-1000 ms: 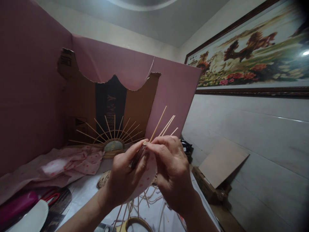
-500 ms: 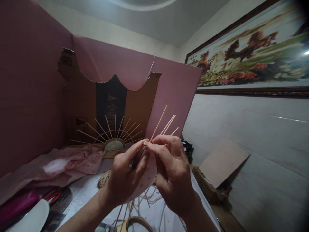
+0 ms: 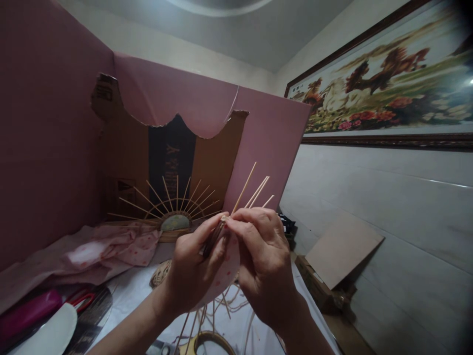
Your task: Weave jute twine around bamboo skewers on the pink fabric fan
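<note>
Between my hands is a round piece faced with white cloth with red dots (image 3: 226, 276). Thin wooden sticks (image 3: 244, 186) jut from its far side, and more show below it. My left hand (image 3: 194, 264) is closed around its dark edge, the thumb near the top. With thumb and forefinger, my right hand (image 3: 264, 264) pinches a small pale bit, perhaps cord, at that edge beside a stick. The fingertips of both hands nearly meet there. My fingers hide most of the edge.
Beyond my hands stands a half-round stick fan (image 3: 175, 222) before cut cardboard (image 3: 218, 162). A twine ball (image 3: 159, 274), tape roll (image 3: 212, 336) and loose cords lie on the white sheet. Dotted cloth (image 3: 121, 249), red-handled scissors (image 3: 83, 299) and a magenta case (image 3: 35, 315) are at left.
The view has shifted very slightly. Both hands keep almost the same place and grip, with the fingertips still at the edge of the round piece.
</note>
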Motion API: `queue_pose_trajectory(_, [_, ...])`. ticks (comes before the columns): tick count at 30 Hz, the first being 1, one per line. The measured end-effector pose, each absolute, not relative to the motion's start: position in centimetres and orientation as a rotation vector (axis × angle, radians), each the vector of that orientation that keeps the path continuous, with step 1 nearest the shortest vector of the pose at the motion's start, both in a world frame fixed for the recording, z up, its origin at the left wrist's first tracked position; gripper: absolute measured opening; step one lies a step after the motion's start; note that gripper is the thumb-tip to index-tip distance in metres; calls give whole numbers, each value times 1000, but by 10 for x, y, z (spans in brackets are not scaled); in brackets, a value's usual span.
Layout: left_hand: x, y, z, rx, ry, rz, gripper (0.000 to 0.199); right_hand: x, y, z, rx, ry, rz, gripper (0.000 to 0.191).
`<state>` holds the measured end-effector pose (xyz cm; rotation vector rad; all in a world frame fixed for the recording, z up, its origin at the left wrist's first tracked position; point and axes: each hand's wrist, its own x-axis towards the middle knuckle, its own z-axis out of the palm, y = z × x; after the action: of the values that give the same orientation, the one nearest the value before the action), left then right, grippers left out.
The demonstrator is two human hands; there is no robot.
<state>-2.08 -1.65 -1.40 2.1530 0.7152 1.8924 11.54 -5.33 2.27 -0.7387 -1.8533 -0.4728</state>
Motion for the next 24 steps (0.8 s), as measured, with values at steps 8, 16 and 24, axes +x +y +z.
queue_pose_trajectory(8, [-20,-16,-14,2123,720,1861,35,116,-53,23,-753,-1858,-459,25])
queue_pose_trajectory(16, [-21,-17,-14,2112,715,1854,36,116,-54,22,-766,-1863,-452,25])
queue_pose_trajectory(24, [-20,-16,-15,2110,709,1876,36,116,-54,22,-781,-1864,-462,26])
